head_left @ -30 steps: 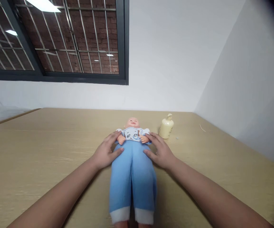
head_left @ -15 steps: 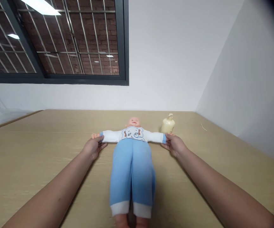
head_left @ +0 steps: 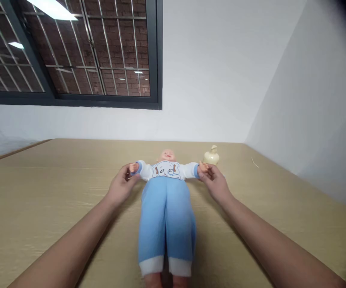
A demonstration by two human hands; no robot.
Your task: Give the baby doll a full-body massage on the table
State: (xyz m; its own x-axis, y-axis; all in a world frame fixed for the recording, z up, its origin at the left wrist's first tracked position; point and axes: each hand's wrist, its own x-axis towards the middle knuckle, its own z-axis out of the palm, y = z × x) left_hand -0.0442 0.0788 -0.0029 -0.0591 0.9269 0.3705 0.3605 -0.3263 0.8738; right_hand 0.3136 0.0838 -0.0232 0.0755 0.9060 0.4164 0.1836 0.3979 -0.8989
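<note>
Two hands hold a baby doll's arms out to its sides on a wooden surface.

The doll (head_left: 167,208) lies face up; left hand (head_left: 121,187) and right hand (head_left: 215,182) each pinch one of the doll's wrists, keeping its arms spread; a cream bottle (head_left: 211,156) stands just beyond the doll's arm, contents unseen.

Cream pump bottle (head_left: 211,156) upright on wooden table (head_left: 41,192); barred window (head_left: 71,52) above, white walls.
</note>
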